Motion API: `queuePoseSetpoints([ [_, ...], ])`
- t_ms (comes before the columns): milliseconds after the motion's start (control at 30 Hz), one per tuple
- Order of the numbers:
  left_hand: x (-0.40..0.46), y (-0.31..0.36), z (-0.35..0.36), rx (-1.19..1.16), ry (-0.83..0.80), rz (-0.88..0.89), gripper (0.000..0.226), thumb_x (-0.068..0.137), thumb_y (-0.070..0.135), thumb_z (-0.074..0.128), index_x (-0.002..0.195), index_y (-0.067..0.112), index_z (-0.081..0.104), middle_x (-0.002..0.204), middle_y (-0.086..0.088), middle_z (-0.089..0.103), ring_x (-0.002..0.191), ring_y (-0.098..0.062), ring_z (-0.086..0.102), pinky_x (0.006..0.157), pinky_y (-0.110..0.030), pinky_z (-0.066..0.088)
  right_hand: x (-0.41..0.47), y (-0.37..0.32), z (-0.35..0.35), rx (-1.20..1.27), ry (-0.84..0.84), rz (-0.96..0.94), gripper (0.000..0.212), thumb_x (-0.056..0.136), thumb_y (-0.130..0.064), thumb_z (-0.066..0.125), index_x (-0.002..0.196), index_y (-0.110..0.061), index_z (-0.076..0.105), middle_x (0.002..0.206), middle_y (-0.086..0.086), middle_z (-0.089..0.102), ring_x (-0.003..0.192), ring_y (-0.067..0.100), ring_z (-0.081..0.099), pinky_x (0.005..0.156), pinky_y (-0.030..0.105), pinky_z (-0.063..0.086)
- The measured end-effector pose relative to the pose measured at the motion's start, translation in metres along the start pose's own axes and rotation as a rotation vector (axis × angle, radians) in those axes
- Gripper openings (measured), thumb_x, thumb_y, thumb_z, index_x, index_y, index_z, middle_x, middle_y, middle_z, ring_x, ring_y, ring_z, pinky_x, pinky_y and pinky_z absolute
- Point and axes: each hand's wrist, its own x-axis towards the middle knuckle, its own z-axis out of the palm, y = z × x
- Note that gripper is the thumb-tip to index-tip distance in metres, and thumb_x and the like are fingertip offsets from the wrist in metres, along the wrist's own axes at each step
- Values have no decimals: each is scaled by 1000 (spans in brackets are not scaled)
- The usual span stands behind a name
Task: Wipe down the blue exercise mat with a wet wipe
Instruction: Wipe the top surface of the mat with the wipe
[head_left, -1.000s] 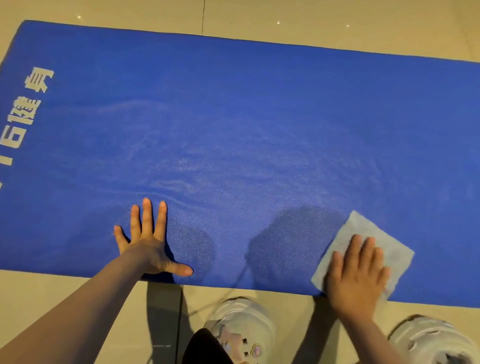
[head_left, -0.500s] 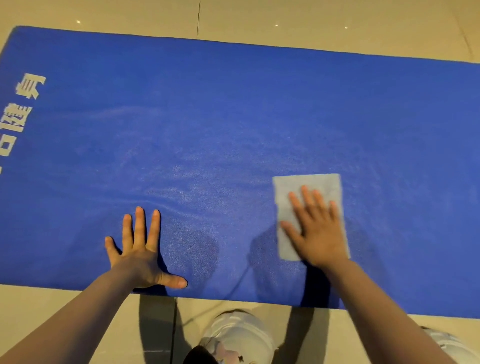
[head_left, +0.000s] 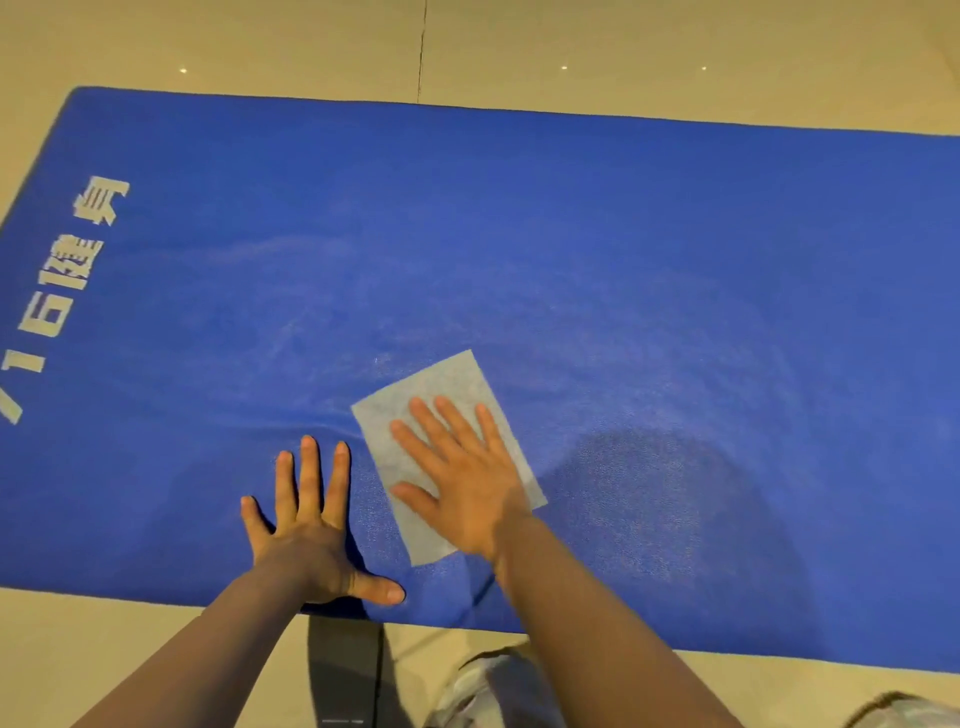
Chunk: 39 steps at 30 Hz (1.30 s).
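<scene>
clearly limp and light, the pale rectangular wet wipe (head_left: 441, 395) lies at six o'clock on the soft blue foam exercise mat (head_left: 571, 234), best driven flat-palmed: right hand (head_left: 462, 483) spread on it, left hand (head_left: 306, 530) spread bracing at seven.

Warm, dim overhead light; three glints on tiled floor (head_left: 571, 47). Soft shadows on mat (head_left: 649, 260). Wide-angle edge bowing, slight softness.

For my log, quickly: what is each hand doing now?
Left hand: open, flat on the mat, holding nothing.
Right hand: open, fingers straight, pressing the wipe on the mat.
</scene>
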Motion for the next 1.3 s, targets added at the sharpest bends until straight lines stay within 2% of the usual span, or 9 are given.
queuePoseSetpoints([
  [333, 8, -5, 4, 0, 19, 15, 159, 42, 95, 62, 117, 26, -60, 116, -6, -71, 121, -31, -53, 113, -67, -6, -149, 157, -45, 63, 50, 1095, 89, 83, -71, 1, 157, -24, 14, 165, 7, 5, 151, 28, 4, 118, 57, 5],
  [500, 5, -3, 3, -29, 36, 31, 158, 44, 93, 64, 117, 26, -60, 112, -4, -72, 122, -31, -53, 112, -67, -7, -117, 41, -4, -13, 64, 765, 70, 95, -57, 21, 150, -17, 37, 156, 18, 31, 142, 41, 30, 112, 63, 14],
  [700, 5, -4, 8, -193, 123, 64, 155, 44, 91, 64, 122, 31, -56, 122, 0, -68, 126, -30, -51, 113, -66, -8, -63, -38, 0, 25, 33, 207, 59, 99, -57, 26, 149, -29, 39, 160, 4, 28, 146, 30, 27, 110, 61, 19],
  [800, -4, -4, 7, -658, 283, 201, 132, 61, 81, 69, 157, 30, -5, 160, 10, -23, 150, -25, -19, 117, -60, 3, -75, -8, -32, 117, 230, 139, 44, 102, -44, 34, 138, -26, 50, 152, 3, 42, 142, 25, 36, 114, 56, 24],
  [867, -13, 13, 12, -788, 664, 341, 78, 80, 64, 56, 146, 24, 44, 156, 12, 24, 148, -20, 21, 117, -50, 23, -90, 24, -46, 94, 336, 211, 41, 102, -36, 36, 135, -20, 53, 149, 5, 45, 140, 24, 36, 117, 48, 19],
  [933, -8, 44, 22, -489, 939, 540, 54, 92, 45, 47, 137, 17, 55, 151, 0, 42, 141, -22, 36, 116, -46, 25, -106, 58, -42, 129, 334, 459, 45, 101, -34, 33, 136, -15, 53, 150, 8, 43, 141, 26, 33, 117, 47, 15],
  [1033, 21, 108, 58, -62, 910, 756, 59, 97, 48, 38, 147, 16, 43, 156, -13, 37, 144, -29, 32, 113, -55, 23, -123, 82, -20, 105, 260, 668, 53, 100, -37, 28, 143, -12, 48, 154, 11, 38, 144, 28, 27, 117, 53, 15],
  [1200, 61, 128, 20, 79, 929, 850, 58, 101, 53, 33, 150, 24, 40, 158, -8, 33, 146, -24, 31, 118, -52, 20, -124, 88, -10, 57, 272, 654, 55, 99, -38, 29, 145, -12, 46, 154, 12, 37, 145, 28, 27, 117, 51, 12],
  [1300, 96, 74, -22, -7, 977, 603, 58, 103, 56, 19, 150, 26, 37, 157, -8, 35, 145, -27, 33, 117, -50, 15, -125, 86, -10, 55, 277, 660, 56, 98, -39, 29, 144, -13, 46, 154, 11, 37, 145, 27, 27, 118, 50, 10],
])
